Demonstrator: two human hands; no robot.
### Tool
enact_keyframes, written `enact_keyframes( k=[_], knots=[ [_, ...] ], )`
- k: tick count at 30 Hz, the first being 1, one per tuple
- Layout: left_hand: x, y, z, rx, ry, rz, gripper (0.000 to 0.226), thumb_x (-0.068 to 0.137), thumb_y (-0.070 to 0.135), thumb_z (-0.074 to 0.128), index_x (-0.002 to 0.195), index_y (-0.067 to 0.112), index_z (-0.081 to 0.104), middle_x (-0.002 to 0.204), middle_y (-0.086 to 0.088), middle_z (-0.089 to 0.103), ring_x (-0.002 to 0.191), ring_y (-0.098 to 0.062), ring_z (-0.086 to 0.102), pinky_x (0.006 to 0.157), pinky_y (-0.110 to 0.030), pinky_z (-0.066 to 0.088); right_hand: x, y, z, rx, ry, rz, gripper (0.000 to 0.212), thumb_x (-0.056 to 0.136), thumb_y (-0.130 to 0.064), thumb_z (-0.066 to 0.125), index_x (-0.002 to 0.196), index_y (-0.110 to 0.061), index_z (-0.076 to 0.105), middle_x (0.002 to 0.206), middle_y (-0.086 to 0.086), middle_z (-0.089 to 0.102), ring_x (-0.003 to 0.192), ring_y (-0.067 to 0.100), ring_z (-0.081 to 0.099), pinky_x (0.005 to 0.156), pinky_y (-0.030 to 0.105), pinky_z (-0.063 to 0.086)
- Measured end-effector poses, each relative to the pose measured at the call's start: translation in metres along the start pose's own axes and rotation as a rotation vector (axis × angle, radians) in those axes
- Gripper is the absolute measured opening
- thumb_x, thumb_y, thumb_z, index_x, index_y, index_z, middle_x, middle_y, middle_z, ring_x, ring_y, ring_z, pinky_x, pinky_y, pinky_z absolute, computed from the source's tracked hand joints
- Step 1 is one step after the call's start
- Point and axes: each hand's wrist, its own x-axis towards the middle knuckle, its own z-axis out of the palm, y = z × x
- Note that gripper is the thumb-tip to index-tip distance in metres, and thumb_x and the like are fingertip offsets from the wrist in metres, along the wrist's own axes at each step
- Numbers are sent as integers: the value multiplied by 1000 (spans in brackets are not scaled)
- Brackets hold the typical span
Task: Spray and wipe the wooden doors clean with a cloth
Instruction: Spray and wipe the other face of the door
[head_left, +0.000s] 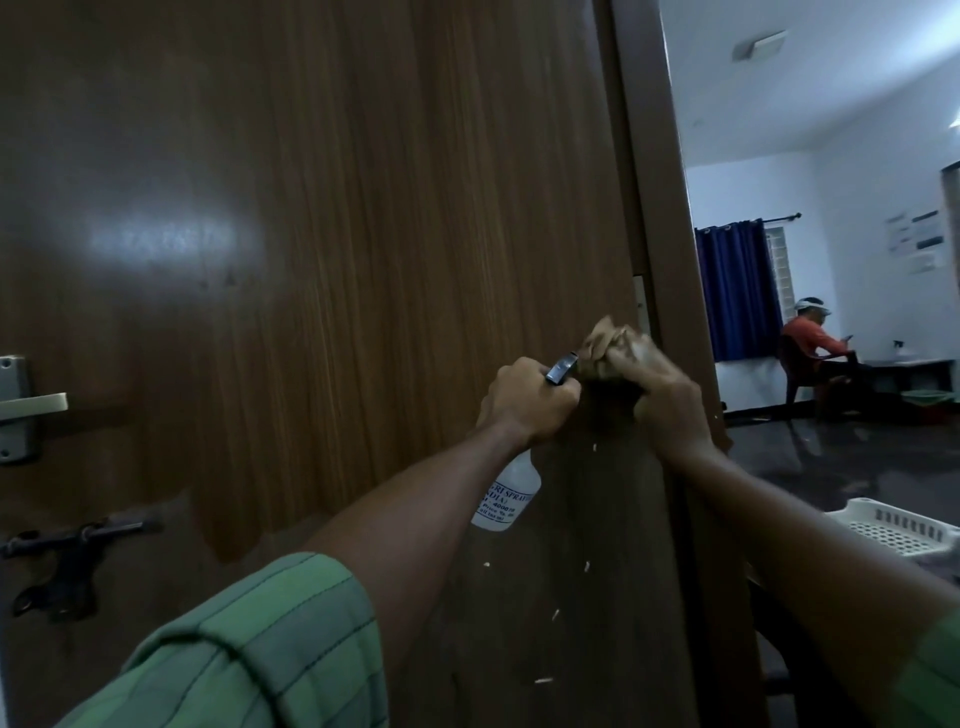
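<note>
A brown wooden door (337, 234) fills the left and middle of the view, its lower part darker and wet-looking. My left hand (527, 402) grips the head of a white spray bottle (506, 493), whose body hangs below my fist close to the door. My right hand (660, 395) holds a crumpled tan cloth (605, 348) bunched against the door near its hinge edge, right in front of the bottle's nozzle.
A metal lever handle (31, 402) and a dark latch (67, 540) sit at the door's left edge. The door frame (670, 234) stands to the right. Beyond it are a white plastic basket (904, 527), a dark shiny floor, and a person seated in a chair (810, 348).
</note>
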Motion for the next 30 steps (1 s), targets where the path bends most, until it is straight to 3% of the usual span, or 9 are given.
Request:
enact_keyframes(
  k=[4, 7, 9, 14, 18, 22, 26, 28, 30],
  knots=[
    [5, 2, 8, 6, -22, 11, 21, 96, 30, 64, 80, 17, 68, 77, -10, 71, 62, -19, 62, 59, -37, 47, 35, 2, -2, -40, 32, 44, 54, 99, 5, 47, 147, -19, 50, 157, 17, 40, 145, 37, 39, 115, 57, 40],
    [0, -1, 17, -3, -24, 3, 24, 92, 31, 62, 73, 18, 66, 68, -4, 65, 58, -19, 58, 58, -37, 46, -27, -4, 11, -129, -21, 15, 43, 90, -10, 51, 133, -15, 52, 136, 20, 42, 115, 35, 49, 93, 54, 54],
    [-7, -8, 27, 17, -79, -4, 23, 94, 31, 63, 75, 18, 67, 69, -2, 65, 59, -17, 58, 59, -37, 47, -57, 3, 10, -157, -59, -30, 37, 89, -9, 50, 125, -13, 54, 127, 18, 44, 105, 31, 49, 85, 51, 56],
    [-28, -30, 54, 226, -235, -87, 27, 90, 47, 67, 91, 20, 71, 86, -3, 72, 78, -23, 70, 69, -39, 57, -8, 19, -14, -101, -15, -146, 32, 96, -2, 50, 124, -14, 58, 116, 11, 53, 102, 25, 52, 83, 42, 53],
    [-40, -39, 67, 340, -198, -116, 37, 86, 51, 69, 102, 18, 73, 97, -3, 72, 90, -26, 69, 79, -38, 56, 18, 11, -11, -105, 54, -116, 37, 95, 4, 50, 125, -13, 64, 113, 11, 51, 103, 28, 54, 83, 38, 51],
    [-43, -45, 64, 243, -173, -86, 24, 91, 44, 69, 93, 21, 71, 86, -1, 71, 77, -19, 69, 76, -46, 62, -55, 12, 7, -139, 18, -89, 31, 97, -7, 50, 123, -12, 65, 125, 16, 55, 109, 31, 57, 87, 42, 56],
    [-41, -42, 56, 150, -50, -89, 26, 89, 39, 63, 71, 20, 66, 67, 1, 65, 60, -21, 62, 64, -44, 57, -146, 24, 13, -188, -98, -150, 35, 85, -14, 69, 120, -12, 66, 121, 16, 58, 102, 32, 59, 73, 45, 59],
    [-40, -42, 54, 119, -30, -85, 26, 90, 37, 63, 69, 21, 65, 66, -1, 65, 58, -18, 59, 60, -40, 52, -138, 32, 5, -196, -149, -254, 43, 80, -15, 79, 119, -15, 64, 118, 15, 58, 98, 31, 59, 69, 43, 59],
    [-39, -45, 53, 92, -29, -94, 23, 92, 36, 64, 75, 20, 68, 72, -8, 70, 59, -18, 60, 60, -38, 49, -105, 31, 2, -185, -117, -252, 36, 88, -12, 68, 122, -16, 62, 121, 16, 56, 100, 31, 58, 72, 42, 58]
  ],
)
